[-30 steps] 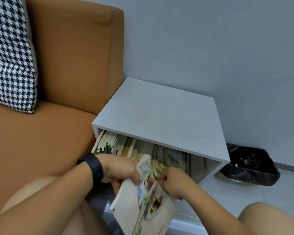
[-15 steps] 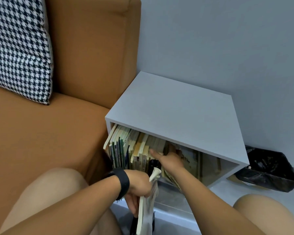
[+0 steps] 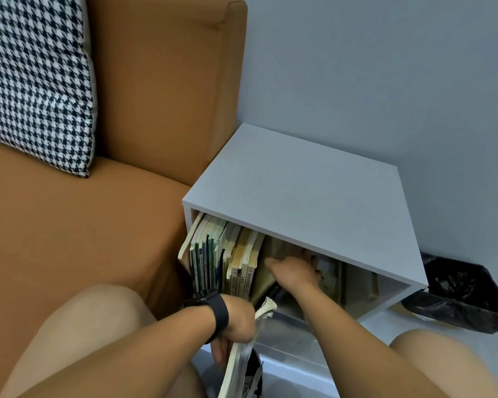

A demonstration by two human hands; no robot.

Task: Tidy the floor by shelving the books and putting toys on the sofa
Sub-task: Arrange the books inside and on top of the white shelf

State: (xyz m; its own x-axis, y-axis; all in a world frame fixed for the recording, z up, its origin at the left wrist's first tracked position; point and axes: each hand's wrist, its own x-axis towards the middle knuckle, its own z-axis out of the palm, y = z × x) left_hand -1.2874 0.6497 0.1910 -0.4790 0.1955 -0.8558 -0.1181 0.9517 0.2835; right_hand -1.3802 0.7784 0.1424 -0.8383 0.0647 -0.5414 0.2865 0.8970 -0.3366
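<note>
- Head view: a smooth, boxy grey shelf [image 3: 299,193] stands beside an orange fabric sofa [image 3: 69,231] bearing a houndstooth cushion [image 3: 35,79].
- Inside the shelf we see a row of upright books [image 3: 227,262], thin spines packed at its left end; a crumpled black bin bag [image 3: 460,297] sits to the right.
- Our left hand [image 3: 236,323], watch [image 3: 216,310] on wrist, grips a limp paperback book [image 3: 242,357] edge-up before the shelf.
- Our right hand [image 3: 293,268] reaches in, fingers loosely spread against leaning books.
</note>
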